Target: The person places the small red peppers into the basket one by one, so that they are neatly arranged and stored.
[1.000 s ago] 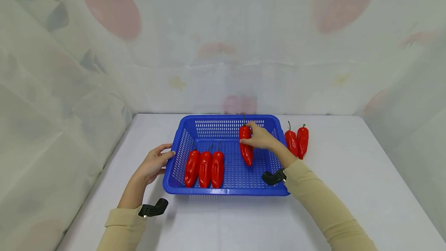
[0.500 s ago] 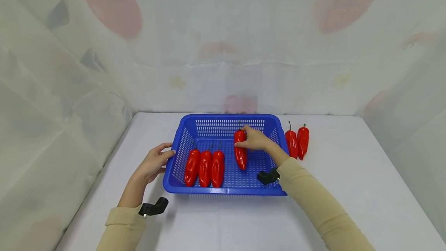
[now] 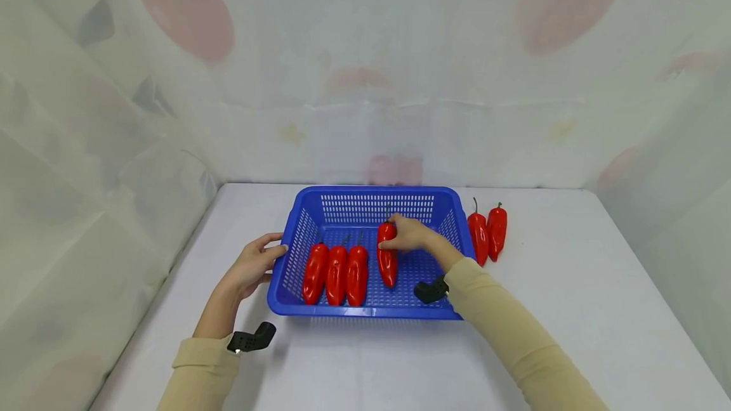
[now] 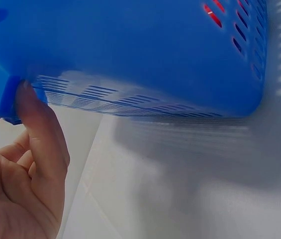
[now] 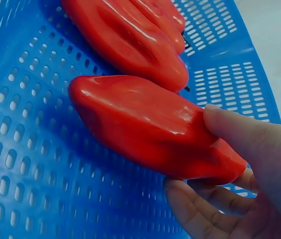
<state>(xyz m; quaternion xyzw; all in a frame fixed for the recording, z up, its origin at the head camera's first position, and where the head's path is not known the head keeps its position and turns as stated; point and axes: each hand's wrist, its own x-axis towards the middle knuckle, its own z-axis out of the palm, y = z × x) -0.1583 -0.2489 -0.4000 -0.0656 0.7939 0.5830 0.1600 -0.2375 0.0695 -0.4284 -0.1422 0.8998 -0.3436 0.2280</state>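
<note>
My right hand (image 3: 407,234) pinches a long red pepper (image 3: 387,255) near its stem end, thumb on one side and fingers on the other. In the right wrist view this pepper (image 5: 140,124) is low over the perforated basket floor, its tip pointing away from the hand. Three more red peppers (image 3: 335,274) lie side by side at the left of the blue plastic basket (image 3: 371,313), stems toward the back. With thumb and fingers, my left hand (image 3: 255,265) holds the basket's left rim; the left wrist view shows a fingertip against the rim (image 4: 11,99).
Two red peppers (image 3: 488,233) lie on the white table (image 3: 571,284) just outside the basket's right wall. Patterned white sheeting (image 3: 354,132) rises behind the table and along both sides. Each wrist carries a black strap-mounted camera (image 3: 251,339).
My right hand has moved left and a little toward me, lowering the pepper beside the three lying in the basket. The left hand keeps its hold on the rim.
</note>
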